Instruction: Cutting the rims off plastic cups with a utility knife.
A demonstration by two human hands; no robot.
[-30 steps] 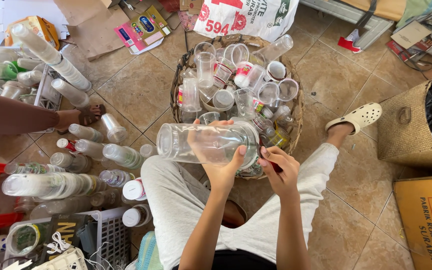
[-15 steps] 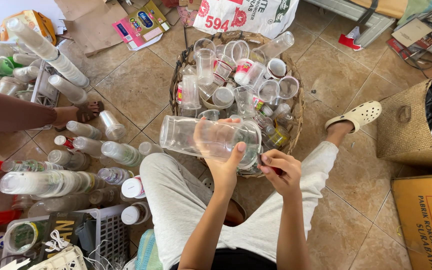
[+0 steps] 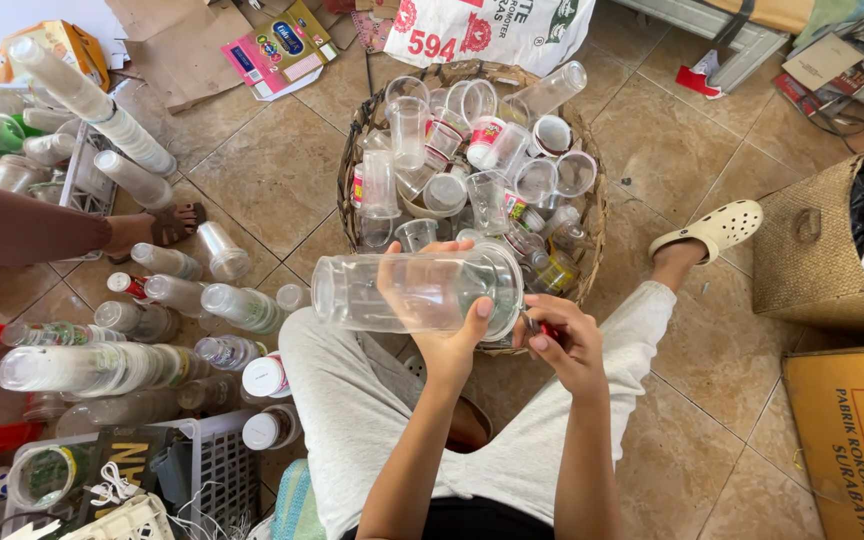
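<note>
Wicker basket [image 3: 586, 205] heaped with clear cups, unmoved on the tiled floor. Stack of clear plastic cups [image 3: 407, 292] held sideways over the lap, shifted slightly rightward since a second ago. Left hand [image 3: 449, 322] clamped round it; right hand [image 3: 559, 340] pinching a small red tool [image 3: 544, 328] at its rim.

A stack of cups [image 3: 417, 292] is held sideways just in front of a basket [image 3: 360, 130] full of cups, with bottles [image 3: 202, 300] on the floor to its left and a woven bin [image 3: 817, 250] to the right.
</note>
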